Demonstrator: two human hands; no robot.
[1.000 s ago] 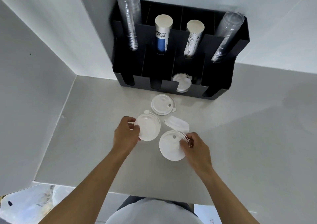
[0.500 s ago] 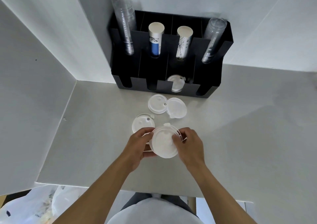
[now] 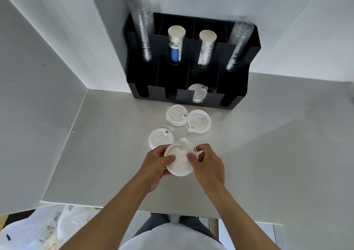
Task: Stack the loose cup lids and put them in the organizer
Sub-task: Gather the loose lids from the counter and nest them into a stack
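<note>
Hands meet over the near middle of the grey bench [image 3: 268, 154], both grips closed on one small stack of white cup lids [image 3: 179, 161]. Left hand [image 3: 155, 166] clasps the stack's rim at 9 o'clock, thumb on top; right hand [image 3: 207, 164] pinches it at 3 o'clock, thumb pressed on the upper face. How many lids the stack holds cannot be told.

One loose lid [image 3: 160, 138] lies flat on the bench at 11 o'clock from the stack, partly hidden by the left hand. Two more loose lids, a left one [image 3: 175, 115] and a right one [image 3: 199, 121], lie at 12 o'clock, rims overlapping, just before the black organizer [image 3: 235, 88].

Organizer's third front slot holds lids [image 3: 197, 92] standing on edge. Rear compartments hold clear cup stacks [image 3: 142, 35] at each end and two paper cup stacks [image 3: 175, 47] between.
</note>
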